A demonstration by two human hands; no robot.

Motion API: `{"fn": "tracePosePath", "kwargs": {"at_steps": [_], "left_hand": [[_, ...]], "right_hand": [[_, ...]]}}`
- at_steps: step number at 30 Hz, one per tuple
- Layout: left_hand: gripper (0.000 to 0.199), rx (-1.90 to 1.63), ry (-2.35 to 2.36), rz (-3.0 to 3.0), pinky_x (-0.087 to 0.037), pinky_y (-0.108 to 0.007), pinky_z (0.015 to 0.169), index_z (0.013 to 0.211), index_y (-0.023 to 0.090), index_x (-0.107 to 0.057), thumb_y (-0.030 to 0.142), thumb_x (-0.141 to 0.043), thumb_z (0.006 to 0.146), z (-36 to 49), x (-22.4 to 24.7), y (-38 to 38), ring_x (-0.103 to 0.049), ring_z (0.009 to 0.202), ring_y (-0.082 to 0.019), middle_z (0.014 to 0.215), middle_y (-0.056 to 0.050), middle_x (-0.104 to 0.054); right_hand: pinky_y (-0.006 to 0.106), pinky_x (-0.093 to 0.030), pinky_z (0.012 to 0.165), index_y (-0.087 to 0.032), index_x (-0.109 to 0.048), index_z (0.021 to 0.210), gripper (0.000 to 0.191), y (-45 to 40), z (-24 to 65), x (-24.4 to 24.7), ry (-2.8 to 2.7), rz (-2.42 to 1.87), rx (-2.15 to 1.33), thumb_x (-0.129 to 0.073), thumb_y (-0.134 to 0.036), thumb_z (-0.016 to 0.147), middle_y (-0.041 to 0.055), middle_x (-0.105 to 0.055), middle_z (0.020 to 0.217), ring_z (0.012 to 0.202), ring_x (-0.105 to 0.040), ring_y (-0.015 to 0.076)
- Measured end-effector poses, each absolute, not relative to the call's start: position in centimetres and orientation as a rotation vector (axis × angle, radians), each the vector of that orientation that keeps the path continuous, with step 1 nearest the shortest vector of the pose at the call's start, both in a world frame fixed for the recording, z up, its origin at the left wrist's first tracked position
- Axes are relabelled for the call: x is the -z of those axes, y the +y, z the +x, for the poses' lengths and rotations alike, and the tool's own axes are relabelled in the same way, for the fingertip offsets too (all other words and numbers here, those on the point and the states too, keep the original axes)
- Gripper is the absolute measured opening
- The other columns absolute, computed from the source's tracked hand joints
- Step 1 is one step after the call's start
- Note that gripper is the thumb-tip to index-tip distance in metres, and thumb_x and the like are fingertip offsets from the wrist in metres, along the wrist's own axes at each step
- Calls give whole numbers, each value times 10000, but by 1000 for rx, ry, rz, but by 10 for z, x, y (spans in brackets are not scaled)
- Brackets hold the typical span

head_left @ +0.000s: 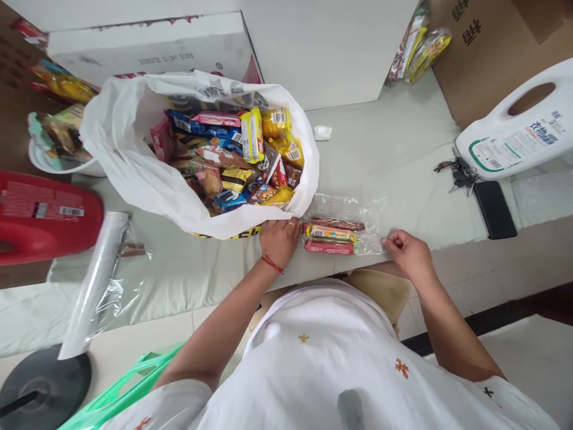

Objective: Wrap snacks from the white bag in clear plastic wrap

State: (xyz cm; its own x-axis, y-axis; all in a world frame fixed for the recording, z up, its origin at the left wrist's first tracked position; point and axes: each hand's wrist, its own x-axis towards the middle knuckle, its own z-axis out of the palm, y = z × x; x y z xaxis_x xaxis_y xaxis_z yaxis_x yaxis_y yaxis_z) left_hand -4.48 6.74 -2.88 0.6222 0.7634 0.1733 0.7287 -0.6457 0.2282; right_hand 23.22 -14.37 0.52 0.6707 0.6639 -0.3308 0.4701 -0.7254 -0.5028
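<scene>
A clear plastic bag lies flat on the cloth-covered surface, with several long wrapped snack bars side by side in it. At its right end my right hand is closed in a pinch on the plastic edge. My left hand, wearing a red string bracelet, is at the clear bag's left end, against the front rim of a large white plastic bag. Its fingers are curled, and what they hold is hidden. Packaged snacks in many colours fill the open white bag.
A roll of clear plastic bags and a red jug are on the left. At right are a white detergent jug, keys and a black phone. Behind stands a white carton. A small white packet lies near the snack bag.
</scene>
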Motion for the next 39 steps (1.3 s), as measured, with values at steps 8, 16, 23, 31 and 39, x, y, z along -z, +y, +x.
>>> {"fn": "tracePosePath", "kwargs": {"at_steps": [8, 16, 23, 31, 39], "left_hand": [[297, -1050, 1107, 2662, -479, -446, 959, 1249, 174, -693, 167, -534, 997, -75, -7, 36, -667, 1056, -276, 1102, -136, -752], [362, -769, 458, 2653, -503, -418, 990, 1342, 254, -672, 187, -530, 1016, -39, 6, 8, -623, 1244, -254, 1259, -93, -742], [264, -828, 654, 2373, -524, -402, 893, 1085, 221, -759, 144, -516, 1019, -6, 23, 38, -624, 1005, -216, 1084, -70, -764], [52, -875, 787, 2332, -504, -366, 818, 931, 194, -663, 164, -635, 963, -1, 19, 37, -613, 914, -211, 953, -56, -690], [651, -858, 971, 2188, -539, -314, 738, 1470, 186, -454, 195, -700, 868, -6, 29, 33, -581, 823, -161, 1142, -83, -518]], "right_hand": [[478, -437, 1001, -191, -702, 1199, 369, -63, 235, -27, -1606, -2168, -171, -545, -445, 982, 136, -707, 1145, 1142, -537, 336], [360, -450, 872, -173, -772, 1077, 247, 42, 219, -6, -2024, -1951, -727, -688, -307, 888, 86, -691, 900, 995, -586, 277], [288, -458, 788, -196, -770, 1005, 193, 18, 215, -27, -1891, -1753, -660, -598, -262, 948, 59, -652, 1037, 856, -624, 170], [275, -541, 781, -241, -768, 1134, 274, -30, 182, -21, -1889, -1591, -389, -507, -265, 1054, 49, -751, 1215, 972, -724, 162], [345, -589, 845, -277, -762, 1250, 326, -62, 177, 17, -2078, -1529, -34, -534, -177, 1040, 20, -747, 1310, 1014, -723, 193]]}}
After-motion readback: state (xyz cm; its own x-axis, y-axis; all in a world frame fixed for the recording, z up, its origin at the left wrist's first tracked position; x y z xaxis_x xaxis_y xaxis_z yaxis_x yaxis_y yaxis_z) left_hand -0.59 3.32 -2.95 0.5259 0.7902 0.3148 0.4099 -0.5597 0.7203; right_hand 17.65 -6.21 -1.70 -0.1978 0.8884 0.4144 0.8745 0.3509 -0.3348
